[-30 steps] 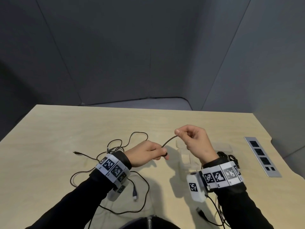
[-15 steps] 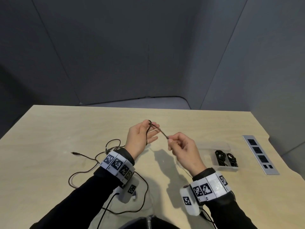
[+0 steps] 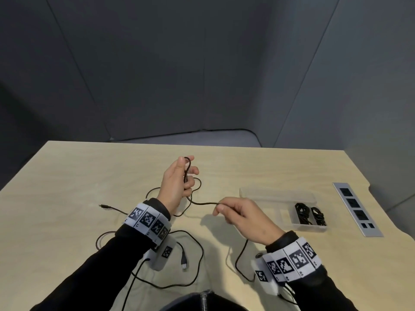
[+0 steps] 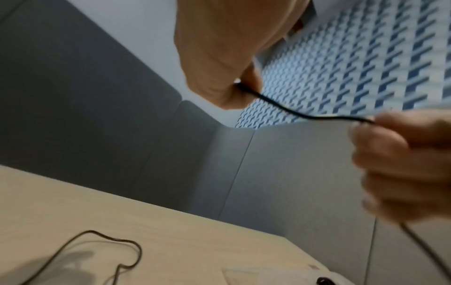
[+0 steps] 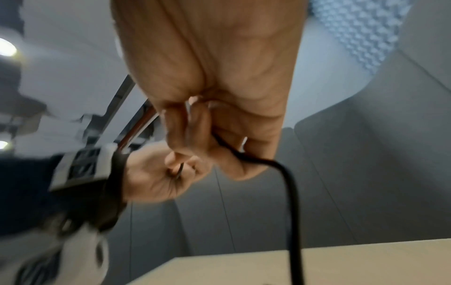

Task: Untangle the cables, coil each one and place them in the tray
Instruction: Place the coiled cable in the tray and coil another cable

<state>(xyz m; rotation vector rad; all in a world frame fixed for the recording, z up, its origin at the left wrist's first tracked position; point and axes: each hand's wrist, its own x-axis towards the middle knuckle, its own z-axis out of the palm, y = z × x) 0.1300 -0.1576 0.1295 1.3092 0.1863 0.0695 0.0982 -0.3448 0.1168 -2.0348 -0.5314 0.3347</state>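
Observation:
A thin black cable [image 3: 202,203] runs between my two hands above the wooden table [image 3: 67,176]. My left hand [image 3: 179,178] is raised palm-inward and grips a few loops of this cable [image 4: 292,113] against its fingers. Lower and to the right, my right hand [image 3: 238,214] pinches the same cable [image 5: 288,183], which then drops down to the table beside my right wrist. A clear plastic tray [image 3: 278,194] lies right of my right hand, with two coiled black cables [image 3: 310,214] in its near right part.
More loose black cable [image 3: 193,272] with a USB plug [image 3: 183,261] sprawls on the table under my left forearm, and a small plug end [image 3: 103,206] lies at the left. A grey socket strip [image 3: 357,208] is set into the table at far right. Grey panels wall the table.
My left hand has risen and turned, with more cable looped on its fingers. My right hand has slid right and lower along the cable, uncovering the tray.

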